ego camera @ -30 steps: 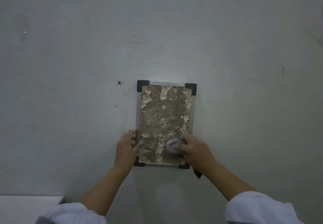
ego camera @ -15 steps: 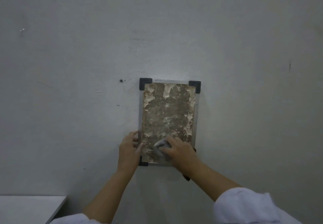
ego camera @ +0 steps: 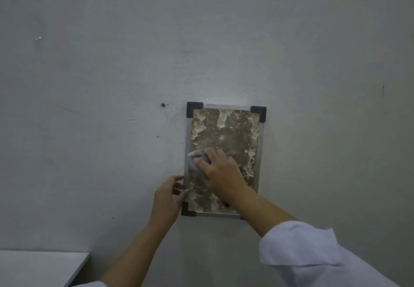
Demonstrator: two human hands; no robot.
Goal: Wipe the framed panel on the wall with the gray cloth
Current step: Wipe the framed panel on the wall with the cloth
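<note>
Head view: a rectangular, silver-framed panel with black corner caps and a mottled brown-and-cream face point(ego camera: 226, 143) hangs on a pale gray wall point(ego camera: 112, 73).
Panel axis: long axis upright, short edges at top and bottom.
Right hand point(ego camera: 220, 172): fingers curled round a bunched gray cloth point(ego camera: 196, 159), pressing it on the panel's left-middle area near the left frame edge.
Left hand point(ego camera: 168, 193): beside the panel's lower left edge, fingertips touching the frame just above the bottom-left corner cap.
Change: half a second ago the cloth sat lower, near the bottom centre; it has moved up and left.
Surroundings: white sleeve point(ego camera: 313, 255) on the right forearm; white surface point(ego camera: 38, 268) at lower left.
</note>
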